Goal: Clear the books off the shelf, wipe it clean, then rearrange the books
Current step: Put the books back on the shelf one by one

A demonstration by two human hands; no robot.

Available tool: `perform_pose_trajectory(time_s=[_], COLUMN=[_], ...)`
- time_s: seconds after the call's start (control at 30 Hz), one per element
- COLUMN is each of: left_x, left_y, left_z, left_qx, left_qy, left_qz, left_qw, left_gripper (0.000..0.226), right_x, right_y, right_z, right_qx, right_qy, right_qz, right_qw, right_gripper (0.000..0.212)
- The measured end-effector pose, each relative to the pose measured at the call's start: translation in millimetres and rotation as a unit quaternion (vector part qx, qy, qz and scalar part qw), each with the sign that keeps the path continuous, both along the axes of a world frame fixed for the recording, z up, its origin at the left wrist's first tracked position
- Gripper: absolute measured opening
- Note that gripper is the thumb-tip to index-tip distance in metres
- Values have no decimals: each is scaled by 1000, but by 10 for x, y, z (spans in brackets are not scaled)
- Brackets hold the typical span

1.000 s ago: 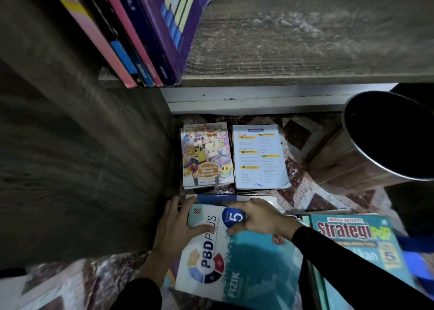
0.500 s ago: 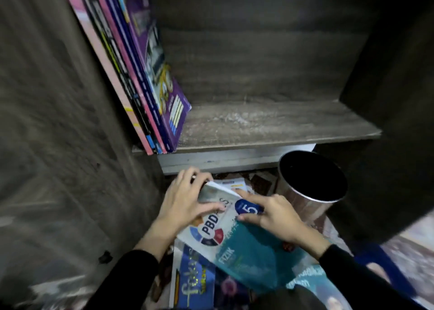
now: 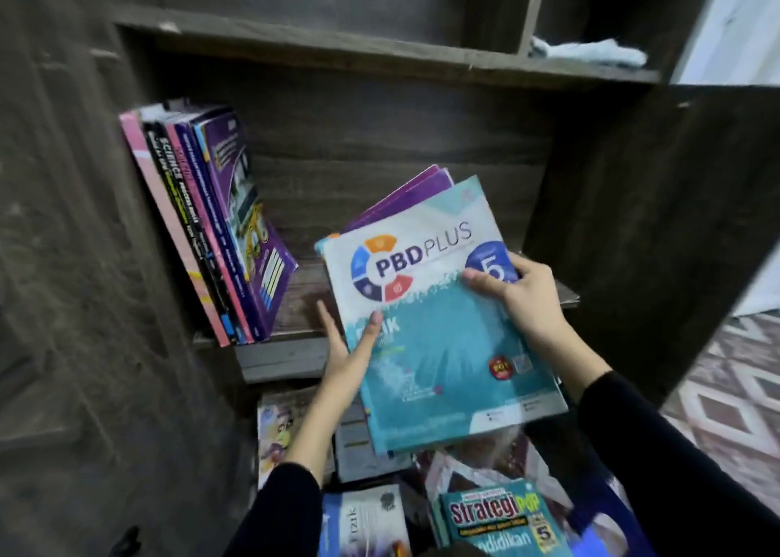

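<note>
Both hands hold up a stack of books in front of the dark wooden shelf [image 3: 422, 303]. On top is a teal and white PBD Plus book [image 3: 439, 337], with purple books [image 3: 405, 197] behind it. My left hand [image 3: 346, 354] grips the stack's left edge, thumb on the cover. My right hand [image 3: 523, 299] grips the right edge, thumb on the blue "5" badge. Several books [image 3: 211, 227] lean against the shelf's left wall.
More books lie on the patterned floor below: a Strategi PdP book [image 3: 502, 518], a Fizik book [image 3: 363, 523] and a cartoon-cover book [image 3: 278, 425]. A light blue cloth [image 3: 586, 52] lies on the upper shelf at the right.
Both hands have lifted the PBD Plus stack from the floor up to shelf height. The view has tilted upward, and the bin is out of sight.
</note>
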State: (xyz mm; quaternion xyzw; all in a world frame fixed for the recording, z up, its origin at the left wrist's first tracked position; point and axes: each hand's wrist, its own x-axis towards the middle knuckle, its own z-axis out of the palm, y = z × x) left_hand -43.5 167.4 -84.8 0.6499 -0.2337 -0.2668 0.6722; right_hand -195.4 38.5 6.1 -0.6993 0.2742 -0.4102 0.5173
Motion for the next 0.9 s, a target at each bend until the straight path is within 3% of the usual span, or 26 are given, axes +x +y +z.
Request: perform_pose_trajectory(time_s=[0.07, 0.17, 0.27, 0.33, 0.43, 0.53, 0.8, 0.9], left_x=[34, 85, 172, 237, 272, 289, 308, 290], left_y=[-55, -151, -277, -350, -422, -508, -692, -684], left_z=[-95, -200, -276, -306, -260, -237, -313, -328], left_qx=[-15, -26, 0, 8, 2, -13, -38, -55], left_qy=[69, 98, 87, 96, 101, 88, 131, 161], left_qz=[-53, -58, -55, -51, -45, -37, 10, 22], left_qw=[996, 993, 995, 994, 994, 995, 991, 985], left_gripper=[99, 106, 113, 113, 86, 62, 89, 93], right_x=[95, 254, 430, 540, 708, 839, 943, 922], right_y=[-129, -354, -662, -862, -1094, -1233, -1505, -1475], right_z=[-1, -112, -293, -412, -539, -591, -832, -849], right_qx=[28, 75, 96, 95, 113, 101, 37, -70], right_qy=[-23, -22, 33, 92, 178, 234, 284, 356], right_qz=[-14, -28, -29, -14, 16, 62, 87, 53], right_qw=[999, 997, 994, 991, 977, 965, 954, 930], right_gripper=[14, 11, 10, 20, 42, 61, 67, 73])
